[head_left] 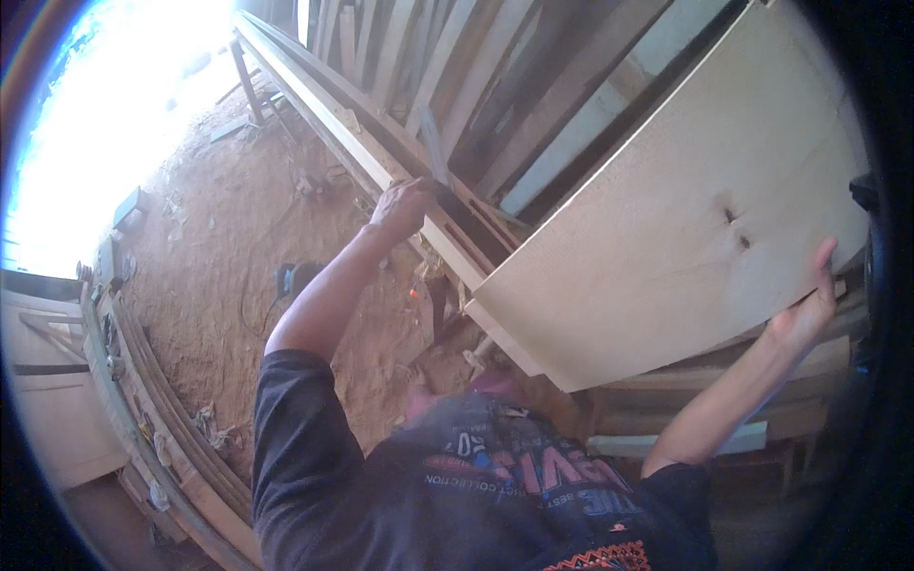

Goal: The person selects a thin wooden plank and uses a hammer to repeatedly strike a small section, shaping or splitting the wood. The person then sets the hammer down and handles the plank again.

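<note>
On a pale panel (pixel 657 247), the right hand (pixel 803 312) grips thumb-up, while the left hand (pixel 404 206) curls at timber (pixel 369 155), hold unclear.

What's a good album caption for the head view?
Right hand gripping a pale board, left hand at a long beam, above brown ground.

The head camera is sitting at the left of a worn pair and is facing steeply downward. Its fisheye lens is framing the wearer's T-shirt (pixel 419 504) nearest, at the lower edge, the left hand (pixel 402 207) and right hand (pixel 804 312) at close range, and the dirt floor (pixel 209 276) farther below.
</note>
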A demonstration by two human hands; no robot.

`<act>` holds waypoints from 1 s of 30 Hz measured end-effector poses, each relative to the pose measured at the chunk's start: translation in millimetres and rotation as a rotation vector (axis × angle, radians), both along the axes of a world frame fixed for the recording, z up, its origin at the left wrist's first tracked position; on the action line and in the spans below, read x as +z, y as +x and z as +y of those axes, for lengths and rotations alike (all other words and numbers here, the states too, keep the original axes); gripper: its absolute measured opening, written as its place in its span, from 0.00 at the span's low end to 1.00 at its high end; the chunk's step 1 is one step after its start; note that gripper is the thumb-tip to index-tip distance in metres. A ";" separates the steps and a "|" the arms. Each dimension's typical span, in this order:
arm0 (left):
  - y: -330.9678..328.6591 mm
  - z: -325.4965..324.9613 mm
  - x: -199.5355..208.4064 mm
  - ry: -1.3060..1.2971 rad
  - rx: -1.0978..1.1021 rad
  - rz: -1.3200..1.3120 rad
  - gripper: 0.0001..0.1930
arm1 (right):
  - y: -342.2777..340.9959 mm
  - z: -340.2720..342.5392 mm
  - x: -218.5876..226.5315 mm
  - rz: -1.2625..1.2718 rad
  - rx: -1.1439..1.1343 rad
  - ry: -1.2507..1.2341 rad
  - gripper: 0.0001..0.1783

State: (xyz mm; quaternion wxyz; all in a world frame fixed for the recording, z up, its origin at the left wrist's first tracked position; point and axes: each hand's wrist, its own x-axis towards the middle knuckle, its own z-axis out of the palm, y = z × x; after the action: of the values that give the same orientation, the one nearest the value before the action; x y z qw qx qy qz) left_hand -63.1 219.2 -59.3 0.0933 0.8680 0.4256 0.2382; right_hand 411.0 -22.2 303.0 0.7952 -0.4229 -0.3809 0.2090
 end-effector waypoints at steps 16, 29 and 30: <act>-28.9 -159.5 84.8 -0.753 -0.284 -1.288 0.30 | -270.3 -16.0 -84.2 -0.627 0.887 0.008 0.26; -240.3 -352.9 -145.4 -0.223 -0.688 -2.050 0.19 | -54.0 -330.0 -556.7 -0.977 0.839 -1.271 0.11; -245.2 -362.6 -150.1 -0.209 -0.681 -2.052 0.19 | -53.8 -331.2 -566.5 -0.983 0.747 -1.354 0.11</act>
State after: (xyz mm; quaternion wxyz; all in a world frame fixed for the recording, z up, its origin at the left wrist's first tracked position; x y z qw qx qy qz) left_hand -308.2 -143.4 -209.4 0.5390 0.3157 -0.1000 0.7745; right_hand 357.2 -353.4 -263.5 0.0065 -0.6893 -0.5845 0.4279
